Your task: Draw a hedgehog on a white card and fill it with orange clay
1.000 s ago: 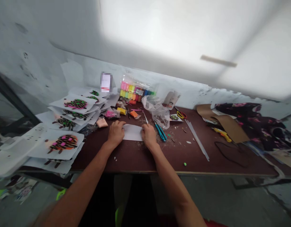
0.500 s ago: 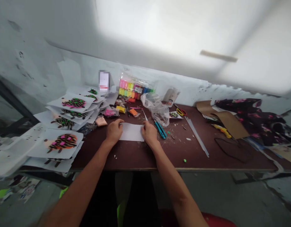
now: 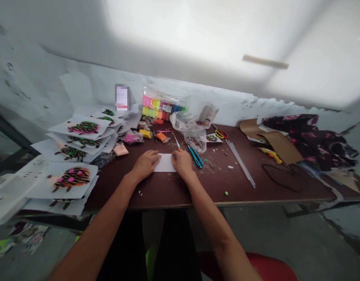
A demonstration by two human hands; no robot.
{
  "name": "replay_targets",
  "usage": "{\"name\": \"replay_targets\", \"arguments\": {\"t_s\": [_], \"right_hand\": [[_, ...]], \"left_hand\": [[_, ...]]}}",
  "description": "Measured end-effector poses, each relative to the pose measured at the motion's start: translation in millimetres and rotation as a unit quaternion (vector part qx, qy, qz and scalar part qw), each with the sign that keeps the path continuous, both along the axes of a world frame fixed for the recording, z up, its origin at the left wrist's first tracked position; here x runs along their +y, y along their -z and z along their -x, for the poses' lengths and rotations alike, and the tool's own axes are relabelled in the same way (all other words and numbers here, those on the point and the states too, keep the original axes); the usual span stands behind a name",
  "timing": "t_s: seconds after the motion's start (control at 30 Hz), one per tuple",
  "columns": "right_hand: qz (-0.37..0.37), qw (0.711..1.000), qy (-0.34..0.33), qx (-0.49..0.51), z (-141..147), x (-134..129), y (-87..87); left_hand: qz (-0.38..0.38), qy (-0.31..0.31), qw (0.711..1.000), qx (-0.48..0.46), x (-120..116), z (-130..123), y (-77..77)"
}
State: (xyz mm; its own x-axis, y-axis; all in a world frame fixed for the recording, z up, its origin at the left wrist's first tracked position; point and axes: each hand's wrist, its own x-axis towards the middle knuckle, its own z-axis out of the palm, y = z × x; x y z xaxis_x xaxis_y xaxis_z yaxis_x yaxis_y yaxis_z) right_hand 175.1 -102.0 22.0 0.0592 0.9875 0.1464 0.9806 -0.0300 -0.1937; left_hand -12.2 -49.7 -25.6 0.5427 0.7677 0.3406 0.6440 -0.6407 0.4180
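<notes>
A small white sheet of paper (image 3: 164, 164) lies on the dark brown table in front of me. My left hand (image 3: 145, 164) rests over its left part, fingers stretched out and lying on the paper. At the right edge, my right hand (image 3: 182, 160) is closed on the sheet, its thumb on top. Just beyond the right hand lie a thin white-bladed tool (image 3: 176, 139) and teal-handled scissors (image 3: 195, 157). A wrapped orange clay block (image 3: 161, 136), a yellow one (image 3: 145, 133) and a pale pink lump (image 3: 120, 150) sit past my left hand.
Sheets with clay hedgehog pictures (image 3: 73, 180) are stacked at left. Against the wall stand a phone (image 3: 122, 97) and a pack of coloured clay (image 3: 156, 108). Rightward are a plastic bag (image 3: 194, 137), red-yellow scissors (image 3: 220, 134), clear glue sticks (image 3: 241, 164) and a yellow glue gun (image 3: 271, 155).
My left hand has slid rightward from the paper's left edge onto its surface, its fingers now flatter. My right hand stays at the right edge. The view has shifted slightly.
</notes>
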Motion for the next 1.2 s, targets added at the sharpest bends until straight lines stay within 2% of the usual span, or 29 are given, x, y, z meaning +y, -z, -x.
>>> {"name": "replay_targets", "arguments": {"t_s": [0.07,0.23,0.4,0.57,0.7,0.8,0.93,1.2], "right_hand": [[-0.011,1.000,-0.024,0.003,0,-4,1.2],[-0.047,0.989,-0.142,0.015,2,-18,6.0],[-0.038,0.990,-0.134,0.014,6,-23,10.9],[-0.048,0.991,-0.125,0.021,3,-19,13.6],[-0.042,0.991,-0.122,0.022,0,-17,14.6],[-0.034,0.992,-0.120,0.026,-1,-16,14.1],[-0.027,0.993,-0.115,0.026,-1,-16,11.6],[-0.004,0.999,-0.052,-0.009,4,-20,8.2]], "left_hand": [[0.000,-0.001,1.000,0.010,0,0,-0.1],[0.014,-0.003,0.999,0.029,-2,-1,-0.5],[0.019,-0.021,0.999,-0.033,-3,-2,-7.3],[0.015,-0.124,0.977,-0.172,-1,6,-20.7],[0.036,-0.192,0.954,-0.226,1,12,-25.0],[0.049,-0.174,0.967,-0.178,0,10,-23.3],[0.023,-0.091,0.995,-0.031,-4,6,-19.1],[-0.010,-0.104,0.993,0.051,-9,4,-16.2]]}}
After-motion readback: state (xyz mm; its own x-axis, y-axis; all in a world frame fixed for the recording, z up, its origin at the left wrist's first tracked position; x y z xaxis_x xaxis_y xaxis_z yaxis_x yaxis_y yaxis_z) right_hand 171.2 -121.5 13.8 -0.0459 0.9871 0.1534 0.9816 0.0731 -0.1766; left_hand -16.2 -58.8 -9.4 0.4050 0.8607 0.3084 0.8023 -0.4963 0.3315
